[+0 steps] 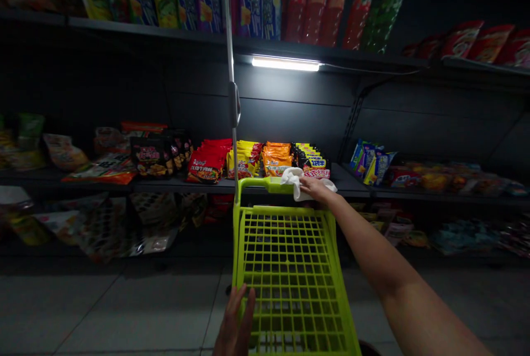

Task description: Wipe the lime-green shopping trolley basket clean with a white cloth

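Note:
A yellow-green plastic shopping cart (289, 262) with a grid-like surface stands in front of me. At its far end, my right hand (315, 189) presses a crumpled white cloth (295, 180) against the top bar (260, 182). My right arm reaches forward across the cart's right side. Low in the view, my left hand (237, 323) is beside the cart's left edge, its visible fingers stretched out and slightly apart. Whether those fingertips touch the rim I cannot tell. The left thumb is hidden. A thin metal pole (231, 41) rises from the cart's far left corner.
Behind the cart, a dark shelf (351, 182) bears red packets (209, 160), orange packets (276, 157) and other snacks. A lit tube lamp (285, 63) hangs under the upper shelf, which carries red drink bottles (318, 5). Pale floor tiles (99, 301) lie below.

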Tool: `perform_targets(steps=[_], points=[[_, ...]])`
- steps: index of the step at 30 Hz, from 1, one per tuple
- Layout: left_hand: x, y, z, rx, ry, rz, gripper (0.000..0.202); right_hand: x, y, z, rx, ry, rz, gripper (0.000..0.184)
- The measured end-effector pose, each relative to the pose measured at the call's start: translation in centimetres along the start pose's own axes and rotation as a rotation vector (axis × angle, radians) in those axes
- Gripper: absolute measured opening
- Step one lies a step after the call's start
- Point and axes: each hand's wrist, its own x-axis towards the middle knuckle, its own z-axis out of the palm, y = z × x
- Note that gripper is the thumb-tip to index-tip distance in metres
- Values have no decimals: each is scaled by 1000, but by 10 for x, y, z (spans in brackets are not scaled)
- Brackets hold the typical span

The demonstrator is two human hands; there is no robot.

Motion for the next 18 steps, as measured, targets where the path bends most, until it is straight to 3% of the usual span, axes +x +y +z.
perform_targets(steps=[3, 7, 10, 14, 18], points=[[1, 5, -4, -17, -22, 24, 123, -28, 26, -8, -22, 80, 183, 47], [0, 12, -7, -29, -43, 56, 130, -63, 27, -5, -24, 204, 343, 50], [-1, 18, -9, -23, -39, 51, 137, -97, 12, 6, -8, 284, 409, 48], [-4, 24, -17, 17, -8, 38, 134, -153, -20, 19, 65, 344, 337, 42], [-9, 28, -27, 20, -27, 40, 124, -220, -67, 29, 115, 266, 247, 37]])
